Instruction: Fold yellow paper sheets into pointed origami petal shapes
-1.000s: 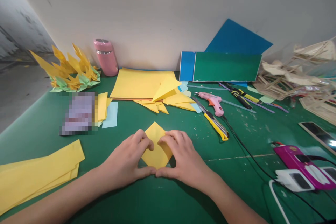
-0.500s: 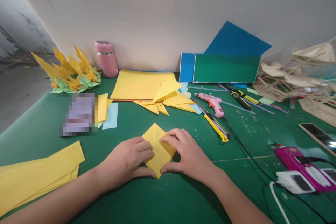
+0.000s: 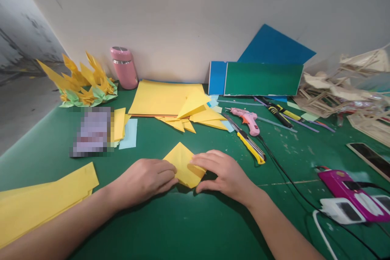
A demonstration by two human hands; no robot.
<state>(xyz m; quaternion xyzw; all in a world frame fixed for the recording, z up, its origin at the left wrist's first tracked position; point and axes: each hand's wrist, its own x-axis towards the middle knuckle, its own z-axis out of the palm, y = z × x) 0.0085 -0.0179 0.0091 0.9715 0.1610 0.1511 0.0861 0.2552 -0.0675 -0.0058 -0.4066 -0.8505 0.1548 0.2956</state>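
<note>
While the small folded square of yellow paper (image 3: 183, 163) lies toward the front edge of the green bench (image 3: 189, 227), a sharp crease likely needs matched edges and firm, even pressure. The left hand (image 3: 146, 178) and right hand (image 3: 224, 172) flank it, each grip spread open, fingertips pressing paper, clasping nothing.
</note>
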